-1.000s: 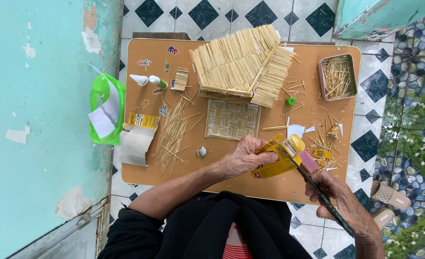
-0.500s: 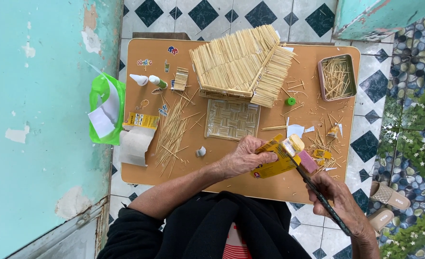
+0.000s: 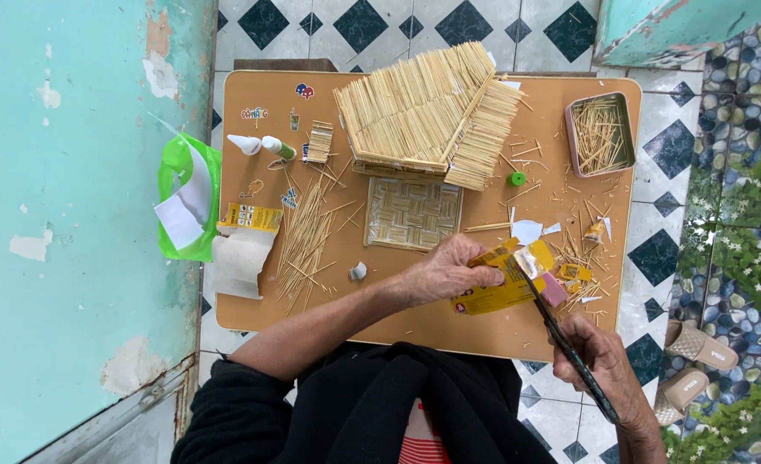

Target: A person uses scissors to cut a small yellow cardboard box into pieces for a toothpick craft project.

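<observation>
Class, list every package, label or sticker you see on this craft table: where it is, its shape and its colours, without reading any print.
Yellow card package: near edge, held by the left hand, cut by scissors in the right hand.
Yellow flat pack: left edge, rectangular.
Green plastic bag: hanging off the left edge, white paper inside.
Small stickers: far left corner, red, blue and orange.

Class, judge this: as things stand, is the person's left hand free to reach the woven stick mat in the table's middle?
Probably not straight away: the left hand grips the yellow package. The woven mat lies close, uncovered.
</observation>
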